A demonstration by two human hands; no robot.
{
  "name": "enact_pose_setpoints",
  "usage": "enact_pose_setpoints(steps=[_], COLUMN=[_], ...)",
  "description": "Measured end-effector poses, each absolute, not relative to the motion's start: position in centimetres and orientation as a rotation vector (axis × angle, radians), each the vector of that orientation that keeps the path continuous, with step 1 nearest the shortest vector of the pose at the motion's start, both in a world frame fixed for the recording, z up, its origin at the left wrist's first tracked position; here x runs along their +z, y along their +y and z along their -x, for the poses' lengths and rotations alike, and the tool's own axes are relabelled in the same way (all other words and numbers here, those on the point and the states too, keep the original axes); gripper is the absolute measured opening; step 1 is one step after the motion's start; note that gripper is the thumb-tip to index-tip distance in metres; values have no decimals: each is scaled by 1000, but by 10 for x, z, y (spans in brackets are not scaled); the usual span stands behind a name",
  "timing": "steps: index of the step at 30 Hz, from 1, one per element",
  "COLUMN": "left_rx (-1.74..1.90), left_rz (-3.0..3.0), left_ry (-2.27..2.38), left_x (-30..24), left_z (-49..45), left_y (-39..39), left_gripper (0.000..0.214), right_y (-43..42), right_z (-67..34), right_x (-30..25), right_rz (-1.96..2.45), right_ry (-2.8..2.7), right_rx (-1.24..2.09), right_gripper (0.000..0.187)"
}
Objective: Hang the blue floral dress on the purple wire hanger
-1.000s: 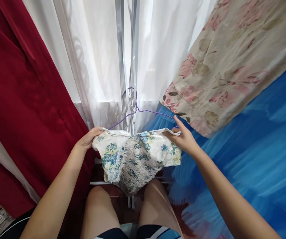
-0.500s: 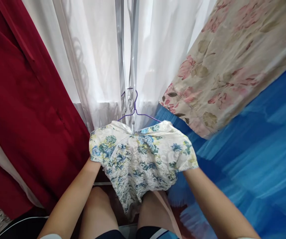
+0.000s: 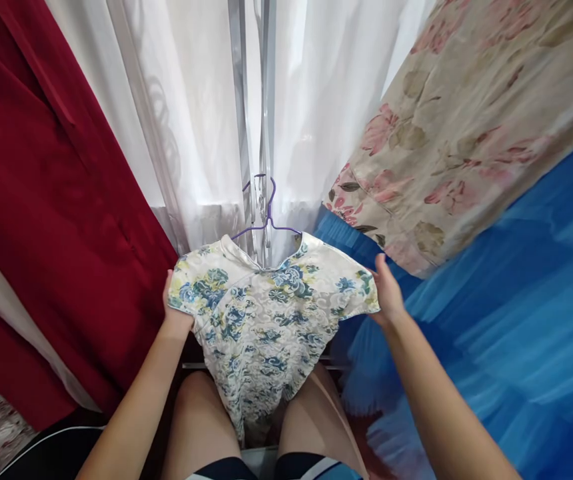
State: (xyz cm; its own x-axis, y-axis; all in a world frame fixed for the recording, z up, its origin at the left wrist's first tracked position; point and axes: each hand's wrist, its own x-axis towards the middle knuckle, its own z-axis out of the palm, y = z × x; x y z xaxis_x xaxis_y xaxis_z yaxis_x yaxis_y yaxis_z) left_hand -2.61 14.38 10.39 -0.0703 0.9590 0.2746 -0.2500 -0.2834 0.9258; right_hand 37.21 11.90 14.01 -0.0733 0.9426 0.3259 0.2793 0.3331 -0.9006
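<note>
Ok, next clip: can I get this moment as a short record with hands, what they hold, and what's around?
Left hand: holds the top's sleeve, fingers hidden behind it
Right hand: open, flat against the other sleeve
Top: white with blue flowers, spread on a purple hanger
Hanger: hook up at the metal pole
Behind: white curtain
Left side: red cloth
Right side: pink-flowered cloth above blue net
</note>
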Motion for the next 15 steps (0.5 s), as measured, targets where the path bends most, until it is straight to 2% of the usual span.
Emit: enact_pose_setpoints(steps=[2,5,7,11,15], left_rx=[1713,1857,1946,2149,2020], left_rz=[-1101,-1138,-1236,-1595,-2283], left_ry=[767,737,819,1050,1240], left_x=[113,135,153,190,213], left_z=[28,24,21,20,9], left_y=[133,122,118,109,102], left_gripper=[56,56,64,62,87], right_y=[108,86,73,51,12], right_z=[-376,-364,-351,-335,-332], right_x=[148,172,191,213,208], right_rz=[1096,1072,1072,1022,991], right_ry=[-1474,-1352,-1301,-1138,-1178], right_rx=[1089,1282,1210,1024,917], right_gripper=[55,42,34,24,23])
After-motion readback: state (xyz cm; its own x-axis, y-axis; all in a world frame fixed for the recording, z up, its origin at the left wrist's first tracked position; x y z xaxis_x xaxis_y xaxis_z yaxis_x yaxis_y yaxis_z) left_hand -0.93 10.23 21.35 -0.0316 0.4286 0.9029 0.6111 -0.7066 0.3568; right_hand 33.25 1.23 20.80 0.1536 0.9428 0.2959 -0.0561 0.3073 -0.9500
